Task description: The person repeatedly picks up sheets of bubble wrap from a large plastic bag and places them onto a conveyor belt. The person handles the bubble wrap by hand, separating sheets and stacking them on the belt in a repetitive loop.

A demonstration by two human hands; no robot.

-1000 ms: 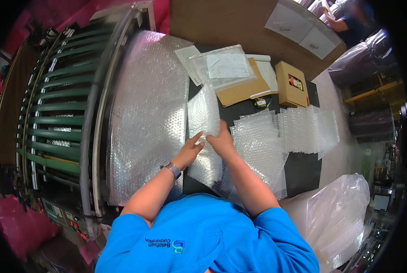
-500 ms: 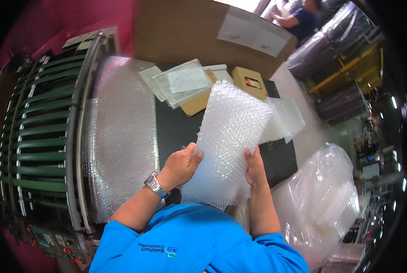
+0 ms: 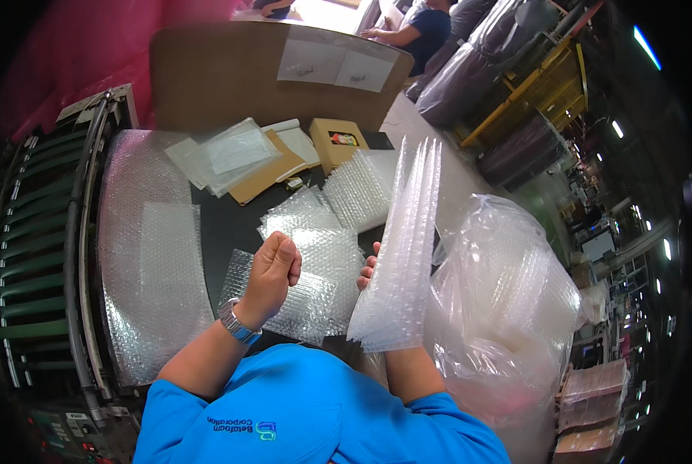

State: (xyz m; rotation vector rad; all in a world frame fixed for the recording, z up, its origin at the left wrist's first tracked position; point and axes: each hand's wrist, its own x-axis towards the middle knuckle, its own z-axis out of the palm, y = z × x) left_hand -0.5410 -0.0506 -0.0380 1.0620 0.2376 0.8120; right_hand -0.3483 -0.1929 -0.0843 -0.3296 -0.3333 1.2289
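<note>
My right hand point(image 3: 368, 267) grips a stack of several bubble wrap sheets point(image 3: 402, 263), tilted almost on edge so their layered sides show. Its fingertips curl round the left side of the stack, and the thumb is hidden. To the left, my left hand point(image 3: 270, 274) is closed in a fist with the thumb on top; nothing shows in it. Below and beside that fist, loose bubble wrap pieces point(image 3: 319, 255) lie overlapping on the dark tabletop point(image 3: 218, 213). Another bubble wrap stack point(image 3: 356, 189) rests farther back.
A long bubble wrap sheet point(image 3: 141, 309) lies at left, beside a machine with green rollers point(image 3: 29, 290). Papers in clear sleeves point(image 3: 234, 158) and a cardboard box point(image 3: 334, 139) sit at the back. A large clear bag point(image 3: 501, 286) stands at right. Another person point(image 3: 427, 35) is beyond the brown panel point(image 3: 214, 85).
My left hand has let go of the bubble wrap and closed. The right hand has turned the sheets on edge and to the right, revealing pieces on the table. The view has shifted right.
</note>
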